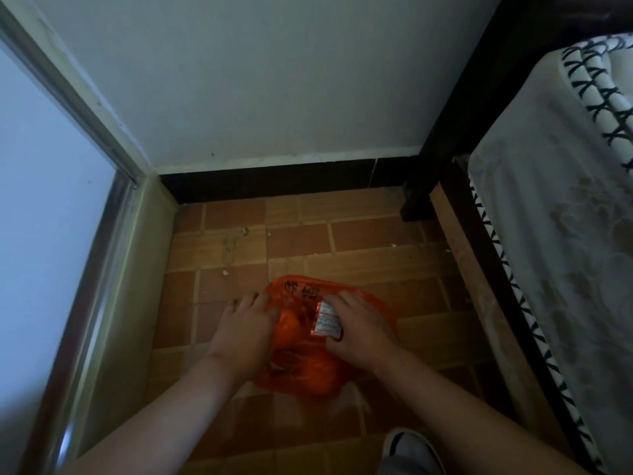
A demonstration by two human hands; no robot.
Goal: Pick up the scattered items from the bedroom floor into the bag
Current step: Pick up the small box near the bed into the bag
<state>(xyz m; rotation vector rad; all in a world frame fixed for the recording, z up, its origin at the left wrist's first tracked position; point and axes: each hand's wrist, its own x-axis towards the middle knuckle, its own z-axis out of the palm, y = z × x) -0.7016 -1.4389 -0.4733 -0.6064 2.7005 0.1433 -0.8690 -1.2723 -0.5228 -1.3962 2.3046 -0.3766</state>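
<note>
Brick-patterned tile floor (359, 241) fills a narrow gap between a pale wall with a dark skirting board at the far end, a metal-edged door frame (102, 234) on the left and a bed (555, 234) with a dark wooden frame and a patterned white cover on the right. Small pale scraps (225, 272) lie on the tiles toward the far left.

An orange plastic bag (298, 368) with dark printed characters lies on the floor in the near middle, its mouth spread between the two hands. Rounded orange shapes show through the plastic; what they are cannot be told.

On the bag's left edge, the left hand (245, 332) lies with its fingers stretched out toward the far side, the thumb side against the plastic; whether it pinches the rim cannot be told.

At the bag's right side, the right hand (356, 329) has its grip closed on a small red and white packet (327, 320), fingers curled over the far edge and thumb at the near edge. That packet sits just over the bag's opening, left of the right palm.

A grey and white shoe (411, 450) shows at the near edge, right of centre.
</note>
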